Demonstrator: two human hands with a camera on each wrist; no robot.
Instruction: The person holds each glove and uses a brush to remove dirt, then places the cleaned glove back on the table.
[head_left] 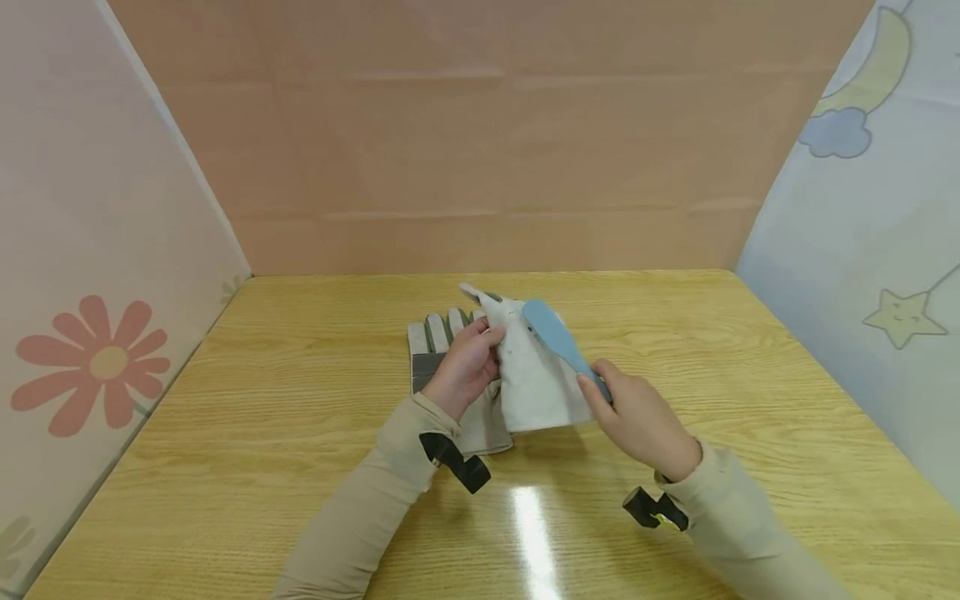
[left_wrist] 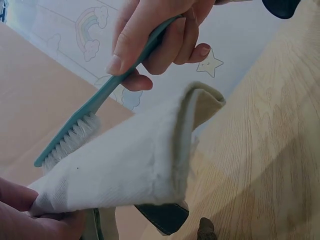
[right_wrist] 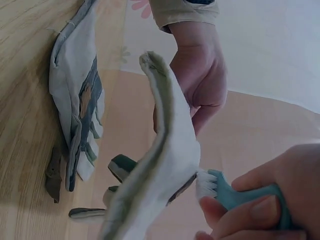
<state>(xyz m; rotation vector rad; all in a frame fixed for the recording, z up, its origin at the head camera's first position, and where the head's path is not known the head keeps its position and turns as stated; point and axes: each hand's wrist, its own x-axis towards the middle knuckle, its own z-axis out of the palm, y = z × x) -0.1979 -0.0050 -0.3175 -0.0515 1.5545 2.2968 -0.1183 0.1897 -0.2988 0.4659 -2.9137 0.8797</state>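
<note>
My left hand (head_left: 467, 367) pinches a white work glove (head_left: 542, 379) by its edge and holds it raised over the table, cuff towards me. In my right hand (head_left: 641, 412) is a light blue brush (head_left: 553, 332), gripped by its handle. Its white bristles (left_wrist: 74, 140) meet the glove's pale cloth in the left wrist view. The right wrist view shows the bristles right at the side of the held glove (right_wrist: 172, 135), whose green-edged fingers hang below. A second glove (head_left: 480, 429), white with a grey band, lies flat on the table beneath my left hand.
The wooden table (head_left: 262, 417) is bounded by a pinkish-brown back wall (head_left: 480, 167) and patterned side panels, one with a red flower (head_left: 105, 364). Black camera mounts (head_left: 455, 462) are strapped to both wrists.
</note>
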